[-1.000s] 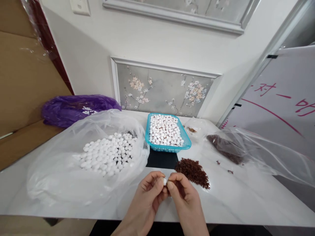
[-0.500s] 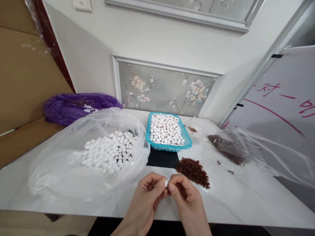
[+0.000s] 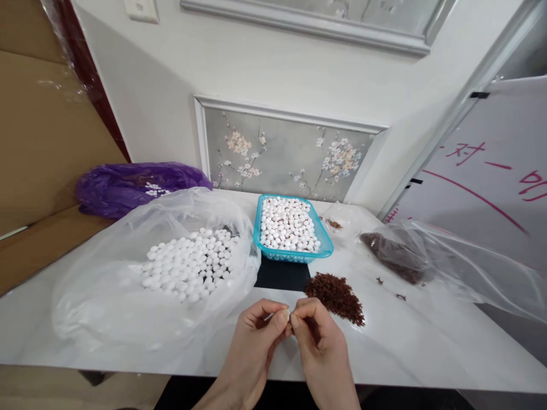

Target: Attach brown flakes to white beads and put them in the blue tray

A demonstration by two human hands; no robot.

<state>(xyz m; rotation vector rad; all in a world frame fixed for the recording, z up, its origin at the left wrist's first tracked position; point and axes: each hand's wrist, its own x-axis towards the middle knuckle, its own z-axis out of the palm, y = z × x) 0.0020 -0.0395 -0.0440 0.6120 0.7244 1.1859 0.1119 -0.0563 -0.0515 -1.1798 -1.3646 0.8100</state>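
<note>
Left hand (image 3: 258,335) and right hand (image 3: 323,335) meet fingertip to fingertip, pinched around a small white ball (image 3: 288,315) above the table's near side — anything else between them is hidden. It looks light, smooth and slippery, best gripped by its sides. Around: marbled tabletop (image 3: 410,347), brown pile (image 3: 335,297) right, translucent bag (image 3: 102,313) left, blue basket (image 3: 328,249) farther — panelled wall (image 3: 333,85) beyond.

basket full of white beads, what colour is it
The basket is see-through turquoise blue, shown best in the head view.
</note>
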